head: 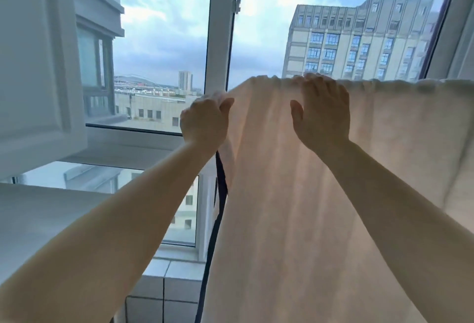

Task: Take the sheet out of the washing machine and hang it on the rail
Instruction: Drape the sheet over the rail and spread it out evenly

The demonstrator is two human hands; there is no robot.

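Head view: pale sheet [295, 194] draped over the top line, rail beneath hidden by cloth. Left hand [205, 119] curls round the sheet's left edge near the top. Right hand [323, 114] lies spread, fingers over the top fold. Window frame [218, 40] behind.

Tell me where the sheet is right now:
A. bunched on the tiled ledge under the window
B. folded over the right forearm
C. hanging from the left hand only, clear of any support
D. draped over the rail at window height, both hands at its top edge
D: the sheet hangs down from a straight top fold, with the left hand at its left end and the right hand resting on top.
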